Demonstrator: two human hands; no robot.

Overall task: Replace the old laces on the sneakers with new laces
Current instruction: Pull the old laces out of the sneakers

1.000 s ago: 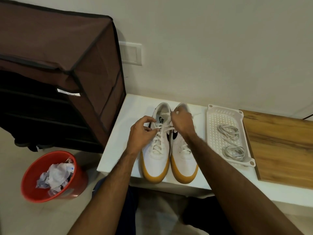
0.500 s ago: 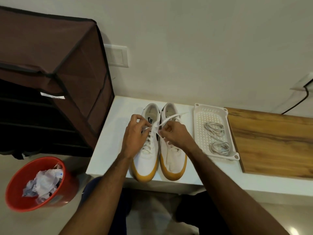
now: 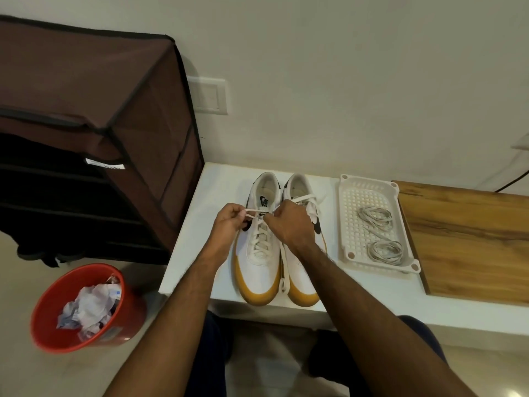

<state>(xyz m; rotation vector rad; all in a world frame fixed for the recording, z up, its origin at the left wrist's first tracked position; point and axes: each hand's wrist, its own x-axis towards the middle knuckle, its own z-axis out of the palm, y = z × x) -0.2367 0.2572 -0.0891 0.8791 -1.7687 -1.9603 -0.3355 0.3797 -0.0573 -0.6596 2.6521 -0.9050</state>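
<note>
Two white leather sneakers with tan rubber toes (image 3: 259,270) stand near the white table's (image 3: 197,245) front edge. The left hand (image 3: 229,224) and right hand (image 3: 292,224) each pinch the white flat lace (image 3: 252,211) above the left-side sneaker. Coiled grey laces (image 3: 383,249) lie in a white perforated plastic tray (image 3: 347,224).

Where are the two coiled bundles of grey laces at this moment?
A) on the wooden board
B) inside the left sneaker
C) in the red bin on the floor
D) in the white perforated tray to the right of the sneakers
D: both grey lace bundles lie in the white perforated tray, which stands between the sneakers and the wooden board.
</note>
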